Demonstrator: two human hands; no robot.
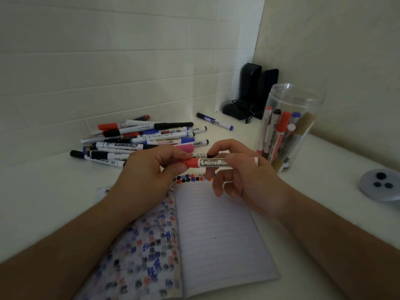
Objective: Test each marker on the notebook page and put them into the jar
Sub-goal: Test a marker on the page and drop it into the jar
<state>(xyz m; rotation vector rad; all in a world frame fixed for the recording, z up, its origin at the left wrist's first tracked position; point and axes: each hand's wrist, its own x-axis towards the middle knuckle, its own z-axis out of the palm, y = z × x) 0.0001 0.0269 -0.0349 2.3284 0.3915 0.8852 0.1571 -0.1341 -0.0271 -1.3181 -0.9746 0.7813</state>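
Note:
I hold a red whiteboard marker (211, 163) level above the top of the open notebook (218, 232). My left hand (151, 167) pinches its red cap end. My right hand (240, 172) grips the white barrel. The notebook's right page is lined, with a row of colored test marks along its top edge; the left page is covered in blotches. A clear plastic jar (287, 126) stands to the right with several markers inside. A pile of markers (140, 139) lies behind my left hand.
One blue-capped marker (215, 121) lies alone near the back corner. Two black speakers (253, 92) with a cable stand in the corner. A grey round lid (381, 185) with three dark holes lies at the right. Walls close in behind and to the right.

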